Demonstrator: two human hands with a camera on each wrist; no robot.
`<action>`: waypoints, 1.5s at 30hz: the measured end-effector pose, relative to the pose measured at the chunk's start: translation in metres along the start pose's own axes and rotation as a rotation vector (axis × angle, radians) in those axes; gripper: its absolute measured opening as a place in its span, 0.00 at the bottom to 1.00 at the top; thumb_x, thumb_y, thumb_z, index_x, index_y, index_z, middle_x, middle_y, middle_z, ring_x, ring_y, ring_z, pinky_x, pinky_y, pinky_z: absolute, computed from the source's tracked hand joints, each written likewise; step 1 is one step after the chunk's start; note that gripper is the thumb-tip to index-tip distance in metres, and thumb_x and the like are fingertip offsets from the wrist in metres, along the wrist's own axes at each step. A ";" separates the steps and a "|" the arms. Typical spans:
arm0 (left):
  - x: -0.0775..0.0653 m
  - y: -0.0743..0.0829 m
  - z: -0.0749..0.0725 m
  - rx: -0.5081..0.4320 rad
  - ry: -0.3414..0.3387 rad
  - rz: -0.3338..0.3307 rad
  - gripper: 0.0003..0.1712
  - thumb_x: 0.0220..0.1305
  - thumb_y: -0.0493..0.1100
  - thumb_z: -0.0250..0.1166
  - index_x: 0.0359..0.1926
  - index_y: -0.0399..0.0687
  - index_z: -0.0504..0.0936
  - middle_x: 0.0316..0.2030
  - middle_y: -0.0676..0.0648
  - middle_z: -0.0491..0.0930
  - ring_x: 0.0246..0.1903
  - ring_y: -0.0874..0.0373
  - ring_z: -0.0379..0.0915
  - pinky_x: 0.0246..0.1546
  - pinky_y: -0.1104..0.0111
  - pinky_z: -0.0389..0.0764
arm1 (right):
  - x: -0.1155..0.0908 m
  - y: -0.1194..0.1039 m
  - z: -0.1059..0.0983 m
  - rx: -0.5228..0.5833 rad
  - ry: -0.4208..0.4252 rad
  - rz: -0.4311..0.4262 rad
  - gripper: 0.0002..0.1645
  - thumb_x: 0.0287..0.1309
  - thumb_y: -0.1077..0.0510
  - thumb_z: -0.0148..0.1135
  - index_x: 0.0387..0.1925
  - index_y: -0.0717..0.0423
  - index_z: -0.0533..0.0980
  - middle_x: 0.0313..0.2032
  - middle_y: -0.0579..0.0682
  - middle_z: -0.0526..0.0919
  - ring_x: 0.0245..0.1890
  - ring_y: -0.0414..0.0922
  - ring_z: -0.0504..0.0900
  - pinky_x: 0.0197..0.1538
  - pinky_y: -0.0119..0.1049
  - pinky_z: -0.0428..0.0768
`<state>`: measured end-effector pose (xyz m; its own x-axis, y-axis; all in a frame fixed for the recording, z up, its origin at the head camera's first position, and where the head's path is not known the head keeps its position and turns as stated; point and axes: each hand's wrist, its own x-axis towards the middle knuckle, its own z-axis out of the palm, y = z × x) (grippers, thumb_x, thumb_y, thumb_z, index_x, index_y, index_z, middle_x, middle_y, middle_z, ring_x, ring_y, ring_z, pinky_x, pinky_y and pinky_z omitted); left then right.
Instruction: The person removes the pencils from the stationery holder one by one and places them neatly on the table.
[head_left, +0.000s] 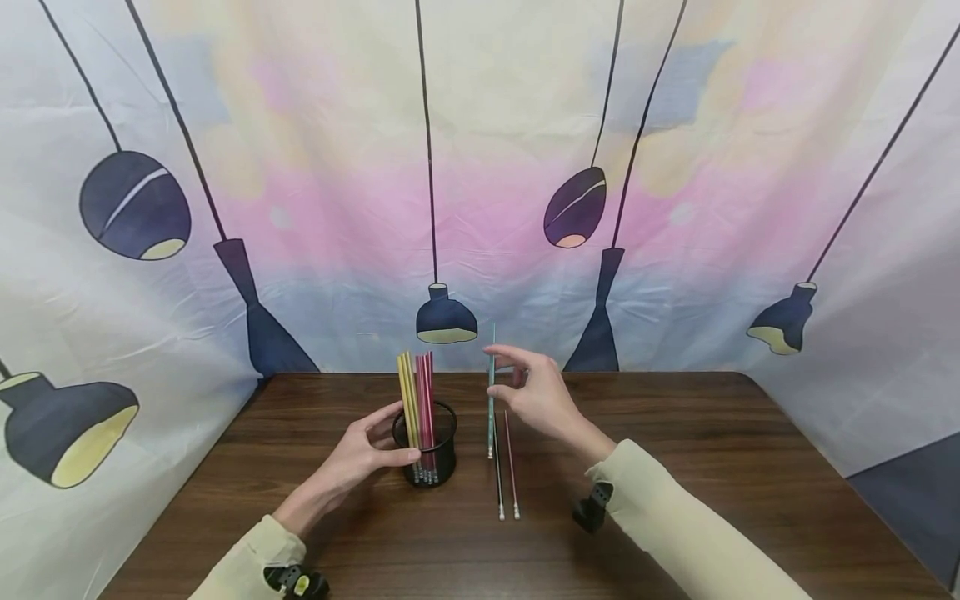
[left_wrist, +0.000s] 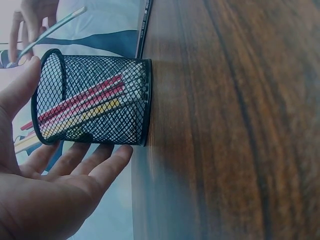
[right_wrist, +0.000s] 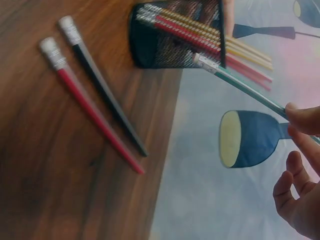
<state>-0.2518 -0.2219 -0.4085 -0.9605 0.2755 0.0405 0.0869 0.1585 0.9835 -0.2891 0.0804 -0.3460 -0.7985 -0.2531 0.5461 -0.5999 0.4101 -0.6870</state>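
Note:
A black mesh pencil cup [head_left: 446, 465] stands upright on the table, with several yellow pencils [head_left: 407, 392] and red pencils [head_left: 425, 383] leaning inside, eraser ends down. My left hand [head_left: 352, 460] holds the cup from its left side, thumb by the rim and fingers along the wall in the left wrist view. To the right of the cup, my right hand [head_left: 542, 396] pinches a teal pencil [head_left: 491, 427] between thumb and fingers. It hangs nearly upright with its white eraser [right_wrist: 198, 58] low, apart from the cup.
On the brown wooden table [head_left: 675, 483] lie a black pencil [right_wrist: 107, 92] and a red pencil [right_wrist: 95, 116], side by side, erasers toward me. A cloth backdrop [head_left: 337, 167] printed with hanging lamps rises behind the table's far edge.

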 end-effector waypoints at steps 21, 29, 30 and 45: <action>0.000 -0.001 -0.001 0.004 0.019 -0.016 0.53 0.64 0.39 0.76 0.83 0.40 0.56 0.71 0.31 0.70 0.68 0.36 0.71 0.61 0.52 0.78 | -0.030 0.057 -0.019 -0.062 -0.168 0.137 0.33 0.49 0.70 0.81 0.59 0.54 0.85 0.38 0.51 0.91 0.21 0.41 0.76 0.30 0.35 0.73; 0.000 0.001 0.000 0.005 0.000 0.000 0.52 0.65 0.39 0.75 0.82 0.37 0.56 0.71 0.30 0.70 0.68 0.34 0.70 0.61 0.52 0.78 | -0.036 0.066 -0.018 -0.071 -0.238 0.173 0.32 0.48 0.70 0.81 0.58 0.57 0.85 0.37 0.50 0.91 0.40 0.45 0.89 0.46 0.43 0.82; 0.000 0.001 0.000 0.001 -0.002 0.000 0.52 0.65 0.39 0.75 0.82 0.37 0.56 0.72 0.30 0.69 0.68 0.34 0.70 0.61 0.52 0.78 | -0.036 0.067 -0.017 -0.072 -0.246 0.177 0.32 0.48 0.69 0.81 0.58 0.57 0.85 0.37 0.48 0.90 0.41 0.45 0.88 0.47 0.43 0.82; 0.002 -0.002 0.000 0.007 0.007 -0.010 0.53 0.64 0.40 0.77 0.83 0.39 0.56 0.72 0.32 0.69 0.69 0.35 0.69 0.60 0.55 0.79 | -0.033 0.077 -0.012 -0.120 -0.328 0.263 0.32 0.48 0.67 0.82 0.58 0.61 0.85 0.35 0.46 0.89 0.40 0.45 0.86 0.48 0.47 0.81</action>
<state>-0.2543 -0.2217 -0.4100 -0.9631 0.2673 0.0319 0.0791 0.1677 0.9827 -0.3082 0.1312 -0.4113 -0.9087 -0.3833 0.1653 -0.3791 0.5919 -0.7113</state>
